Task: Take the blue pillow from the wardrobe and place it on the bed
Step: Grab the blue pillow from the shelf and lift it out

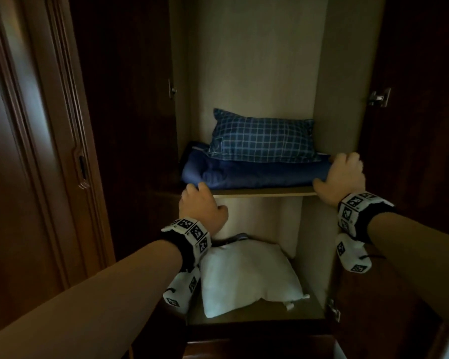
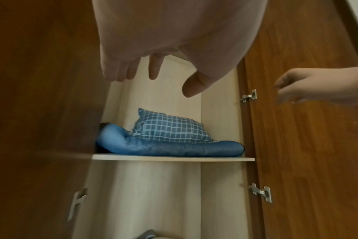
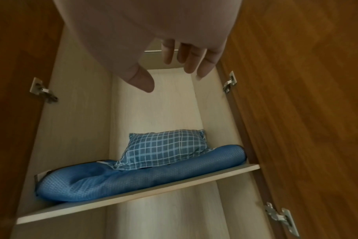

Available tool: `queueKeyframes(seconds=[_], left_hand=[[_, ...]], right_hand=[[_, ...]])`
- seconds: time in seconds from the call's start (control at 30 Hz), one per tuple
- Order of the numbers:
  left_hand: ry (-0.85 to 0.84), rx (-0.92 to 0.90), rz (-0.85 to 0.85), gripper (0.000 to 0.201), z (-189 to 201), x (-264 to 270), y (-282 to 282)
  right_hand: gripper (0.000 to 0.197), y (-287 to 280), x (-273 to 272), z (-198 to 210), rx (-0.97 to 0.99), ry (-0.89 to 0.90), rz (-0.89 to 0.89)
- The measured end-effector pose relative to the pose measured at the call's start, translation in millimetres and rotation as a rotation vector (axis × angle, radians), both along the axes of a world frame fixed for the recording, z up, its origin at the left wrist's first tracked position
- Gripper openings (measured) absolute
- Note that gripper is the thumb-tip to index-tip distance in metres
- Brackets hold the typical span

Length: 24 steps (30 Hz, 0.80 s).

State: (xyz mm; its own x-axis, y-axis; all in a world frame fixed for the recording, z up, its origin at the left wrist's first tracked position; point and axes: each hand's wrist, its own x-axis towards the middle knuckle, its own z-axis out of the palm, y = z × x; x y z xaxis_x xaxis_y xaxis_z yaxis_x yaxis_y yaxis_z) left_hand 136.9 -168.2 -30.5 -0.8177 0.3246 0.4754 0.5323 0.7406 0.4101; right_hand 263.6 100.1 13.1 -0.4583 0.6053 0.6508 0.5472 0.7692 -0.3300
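Observation:
A plain blue textured pillow [image 1: 257, 174] [image 2: 174, 148] [image 3: 112, 182] lies flat on the wardrobe's upper shelf [image 1: 262, 191]. On top of it rests a blue checked pillow [image 1: 262, 141] [image 2: 170, 131] [image 3: 164, 148]. My left hand [image 1: 202, 203] [image 2: 157, 80] hovers by the shelf's left front edge, fingers spread and holding nothing. In front of the plain pillow's right end my right hand [image 1: 340, 174] [image 3: 170, 76] is also empty, fingers loosely extended. The wrist views show a gap between both hands and the pillows.
Both dark wooden wardrobe doors stand open, the left door [image 1: 127, 99] and the right door [image 1: 420, 99], with metal hinges [image 3: 229, 82] on the inner walls. A white pillow [image 1: 249, 275] lies on the lower shelf. The bed is out of view.

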Motion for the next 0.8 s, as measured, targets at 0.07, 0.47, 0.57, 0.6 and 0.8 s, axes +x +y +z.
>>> queueKeyframes(seconds=[0.07, 0.47, 0.57, 0.6, 0.8], left_hand=[[0.012, -0.007, -0.025, 0.065, -3, -15, 14], [0.014, 0.012, -0.153, 0.059, -17, -123, 154], [0.037, -0.003, -0.147, 0.054, -16, -177, 202], [0.037, -0.014, -0.145, 0.054, -13, -194, 217], [0.081, -0.011, -0.127, 0.055, 24, -271, 293]], right_hand=[[0.058, 2, -12, -4, 0.001, -0.009, 0.037], [0.054, 99, -159, -8, -0.065, -0.16, 0.173], [0.061, 153, -227, -8, -0.09, -0.213, 0.223], [0.066, 172, -247, -6, -0.106, -0.248, 0.224], [0.086, 250, -344, 27, -0.174, -0.436, 0.195]])
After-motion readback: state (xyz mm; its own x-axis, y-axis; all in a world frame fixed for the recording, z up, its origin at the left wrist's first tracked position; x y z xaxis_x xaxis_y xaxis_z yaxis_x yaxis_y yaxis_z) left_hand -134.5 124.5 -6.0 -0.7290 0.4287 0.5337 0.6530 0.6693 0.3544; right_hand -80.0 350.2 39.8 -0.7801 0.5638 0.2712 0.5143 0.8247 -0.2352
